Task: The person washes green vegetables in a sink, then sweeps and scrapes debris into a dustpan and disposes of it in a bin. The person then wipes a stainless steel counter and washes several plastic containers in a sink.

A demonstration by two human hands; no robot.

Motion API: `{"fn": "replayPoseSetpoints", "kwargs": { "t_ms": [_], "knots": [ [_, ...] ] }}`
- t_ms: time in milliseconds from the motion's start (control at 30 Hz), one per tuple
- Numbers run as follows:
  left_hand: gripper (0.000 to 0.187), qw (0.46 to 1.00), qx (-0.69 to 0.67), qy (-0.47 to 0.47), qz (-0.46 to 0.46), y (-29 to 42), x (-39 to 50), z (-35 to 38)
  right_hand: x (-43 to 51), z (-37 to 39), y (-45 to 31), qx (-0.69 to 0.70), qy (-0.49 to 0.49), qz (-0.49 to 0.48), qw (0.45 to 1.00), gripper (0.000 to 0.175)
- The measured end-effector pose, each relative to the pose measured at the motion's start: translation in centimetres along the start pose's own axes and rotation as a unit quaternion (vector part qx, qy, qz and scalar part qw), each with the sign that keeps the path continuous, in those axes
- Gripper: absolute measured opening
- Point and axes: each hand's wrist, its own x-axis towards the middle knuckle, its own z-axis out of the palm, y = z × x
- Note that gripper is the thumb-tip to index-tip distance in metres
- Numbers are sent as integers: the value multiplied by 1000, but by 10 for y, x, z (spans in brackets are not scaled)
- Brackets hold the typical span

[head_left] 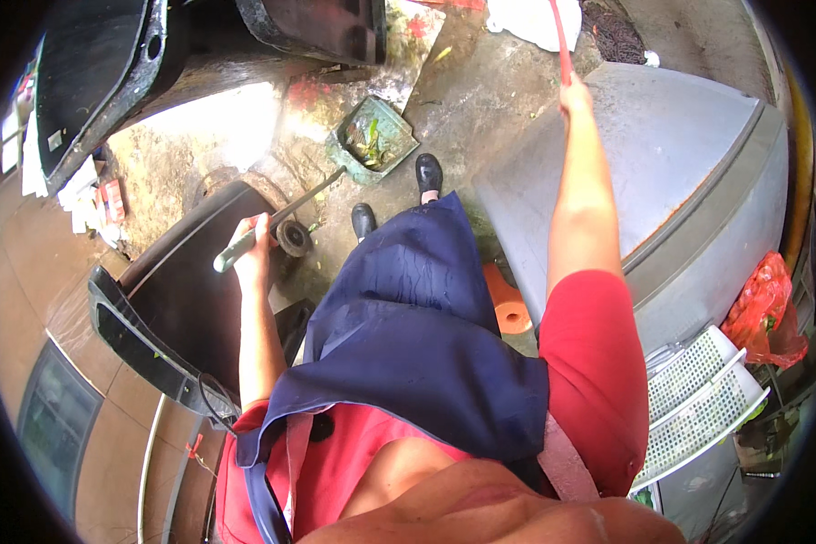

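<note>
My left hand (251, 253) grips the pale end of the handle (307, 197) of a long-handled dustpan. Its worn green pan (366, 175) sits on the floor ahead of my shoes, with green and yellowish leaves and darker litter inside. My right arm reaches far forward, and my right hand (576, 98) is closed around a slim red pole (562, 46). That pole runs up past the picture's top edge, in front of a white sack (534, 24), so its far end is hidden. A dark blue apron (415, 319) with wet streaks covers my front.
A black wheeled bin (190, 279) lies close on the left; another dark bin (95, 75) looms upper left. A large grey metal casing (625, 163) fills the right. Beside it are white perforated baskets (697, 401), a red plastic bag (765, 313) and an orange object (506, 302).
</note>
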Motion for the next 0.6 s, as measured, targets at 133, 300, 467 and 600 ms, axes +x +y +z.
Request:
{"fn": "replayPoseSetpoints", "kwargs": {
  "t_ms": [133,300,467,600],
  "knots": [
    [24,997,13,-22,79,-2,-3,-1,-117,26,39,62,-34,47,996,53],
    [30,986,25,-80,141,3,-14,1,-256,75,80,233,-105,123,959,61],
    [41,950,118,-92,274,-34,-12,29,-414,90,85,390,-190,186,881,58],
    [39,919,180,-124,328,-36,-31,44,-500,88,118,530,-266,185,784,58]
  ]
}}
